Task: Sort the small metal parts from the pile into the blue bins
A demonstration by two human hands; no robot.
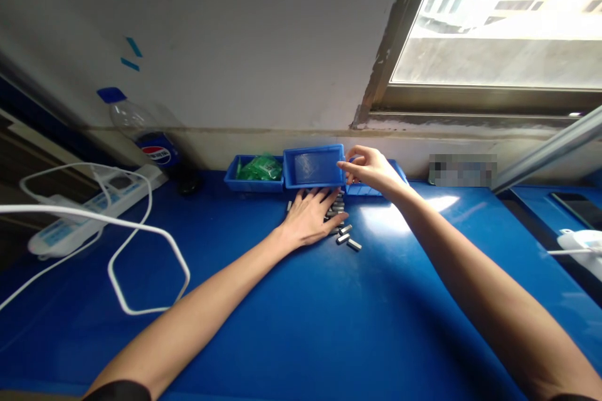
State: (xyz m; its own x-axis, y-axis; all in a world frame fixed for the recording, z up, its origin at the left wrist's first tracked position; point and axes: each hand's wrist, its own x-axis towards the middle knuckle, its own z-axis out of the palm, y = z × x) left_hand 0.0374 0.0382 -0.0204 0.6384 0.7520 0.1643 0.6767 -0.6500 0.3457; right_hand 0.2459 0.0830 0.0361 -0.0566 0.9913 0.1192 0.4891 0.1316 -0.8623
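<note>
My right hand (369, 167) grips the right rim of a blue plastic bin (313, 167), which is tipped so that its bare inside faces me. Just below it, my left hand (309, 218) lies spread and flat over a pile of short silvery metal pieces (343, 239), covering part of the pile. A few of these pieces lie loose to the right of my left thumb. Beside the tipped bin on the left stands another blue bin (254, 186) with a green plastic bag (259, 168) in it. A third blue bin (397, 172) is partly hidden behind my right hand.
A cola bottle (157, 149) stands at the back left near a white power strip (89, 213). A looping white cable (176, 250) crosses the left of the blue table (301, 326). The wall and window frame (470, 100) bound the back. A phone (578, 210) lies far right.
</note>
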